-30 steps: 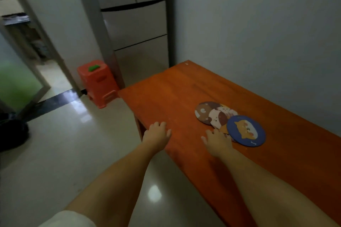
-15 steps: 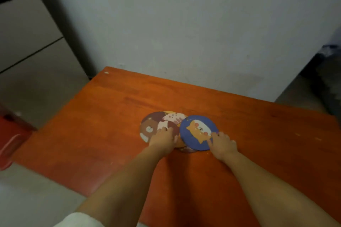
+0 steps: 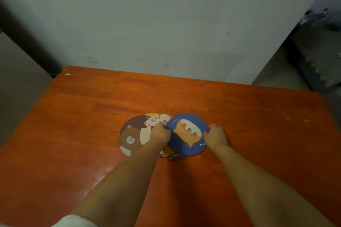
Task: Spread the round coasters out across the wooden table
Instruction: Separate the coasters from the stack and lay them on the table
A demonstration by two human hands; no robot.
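Orange wooden table, overlapping coasters mid-table: blue dog coaster on top, brown bear coaster leftmost. Left hand curled onto the blue one's left edge, right hand pinching its right rim.

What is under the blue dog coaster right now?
The blue dog coaster tops the pile. An orange-edged coaster and a dark one peek out under its near rim. Anything more beneath is covered. Both hands grip its sides.
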